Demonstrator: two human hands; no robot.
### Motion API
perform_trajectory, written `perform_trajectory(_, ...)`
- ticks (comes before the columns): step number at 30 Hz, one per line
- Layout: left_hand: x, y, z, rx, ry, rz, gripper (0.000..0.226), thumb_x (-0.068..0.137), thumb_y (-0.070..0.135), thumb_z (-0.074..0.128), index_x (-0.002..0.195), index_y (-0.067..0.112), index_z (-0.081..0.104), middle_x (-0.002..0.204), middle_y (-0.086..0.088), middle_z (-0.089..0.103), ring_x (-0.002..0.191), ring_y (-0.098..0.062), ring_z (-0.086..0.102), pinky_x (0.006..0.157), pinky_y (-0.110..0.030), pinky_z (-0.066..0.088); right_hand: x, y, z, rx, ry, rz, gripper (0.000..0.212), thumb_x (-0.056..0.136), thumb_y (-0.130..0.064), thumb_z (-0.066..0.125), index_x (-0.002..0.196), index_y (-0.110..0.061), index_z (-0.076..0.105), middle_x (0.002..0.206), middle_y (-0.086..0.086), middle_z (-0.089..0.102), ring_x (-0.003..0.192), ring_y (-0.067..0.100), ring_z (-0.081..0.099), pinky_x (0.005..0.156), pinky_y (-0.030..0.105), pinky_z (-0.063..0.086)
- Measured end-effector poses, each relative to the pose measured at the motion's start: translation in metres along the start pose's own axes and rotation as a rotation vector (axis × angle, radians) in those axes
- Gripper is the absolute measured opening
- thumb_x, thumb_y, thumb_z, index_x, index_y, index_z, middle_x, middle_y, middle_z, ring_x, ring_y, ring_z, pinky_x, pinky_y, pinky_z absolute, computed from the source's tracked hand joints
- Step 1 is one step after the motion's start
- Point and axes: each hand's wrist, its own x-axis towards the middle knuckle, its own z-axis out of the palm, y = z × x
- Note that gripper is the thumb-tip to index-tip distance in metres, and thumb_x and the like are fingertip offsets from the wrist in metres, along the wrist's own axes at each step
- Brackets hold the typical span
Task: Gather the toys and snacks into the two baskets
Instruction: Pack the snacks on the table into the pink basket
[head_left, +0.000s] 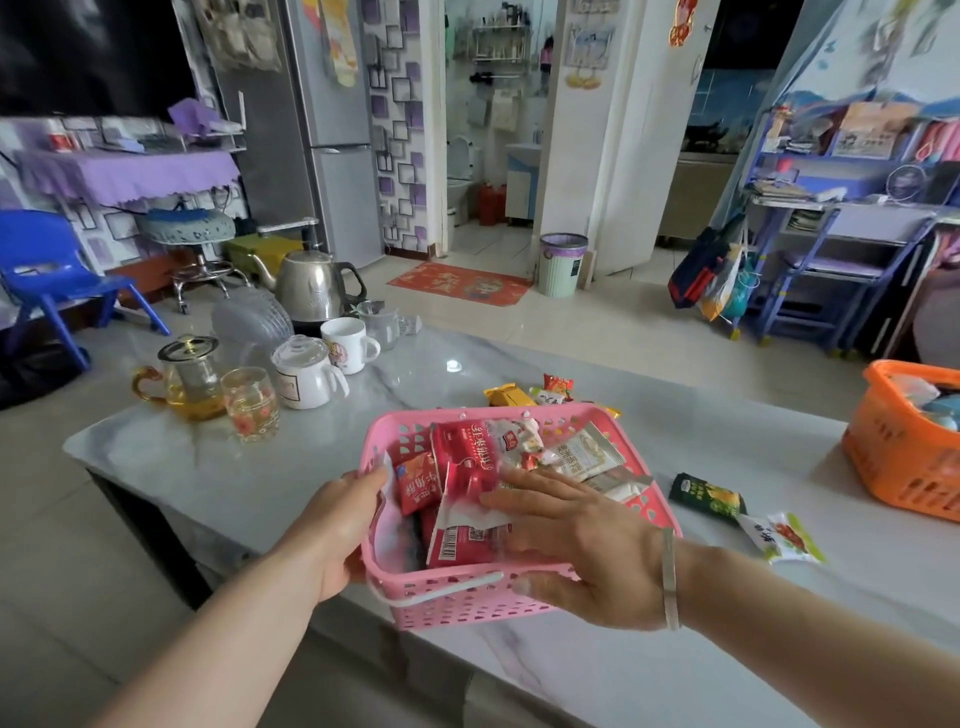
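Left hand (332, 525) gripped the pink basket (457, 597) by its left wall. Snack packets (467, 467) filled it. Right hand (582, 545) lay spread flat on them. Right of the pink basket: green packet (706, 494), then orange basket (904, 457).

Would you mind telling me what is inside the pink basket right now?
The pink basket holds snack packets: several red packets and a cream one. The right hand lies flat over them and the left hand grips the rim, so anything beneath is hidden.
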Motion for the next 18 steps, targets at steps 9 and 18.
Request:
perform_trajectory(9, 0.01, -0.002, 0.032, 0.012, -0.032, -0.011, 0.04, 0.1, 0.049, 0.047, 0.111, 0.013, 0.062, 0.094, -0.018, 0.077, 0.089, -0.04, 0.073, 0.091, -0.058, 0.054, -0.027, 0.023, -0.008, 0.242, 0.442, 0.192, 0.037, 0.095, -0.041, 0.042, 0.114, -0.02, 0.065, 0.141, -0.007, 0.047, 0.135, 0.008, 0.038, 0.108, 0.038, 0.035)
perform_trajectory(18, 0.032, -0.002, 0.056, 0.004, -0.045, 0.02, 0.036, 0.1, 0.042, 0.049, 0.111, 0.01, 0.062, 0.079, -0.016, 0.077, 0.068, -0.034, 0.073, 0.066, -0.041, 0.057, -0.11, 0.169, 0.039, -0.058, 0.266, 1.105, 0.058, 0.093, -0.019, 0.05, 0.147, -0.026, 0.028, 0.157, 0.004, 0.016, 0.142, 0.028, 0.022, 0.115, 0.04, 0.021)
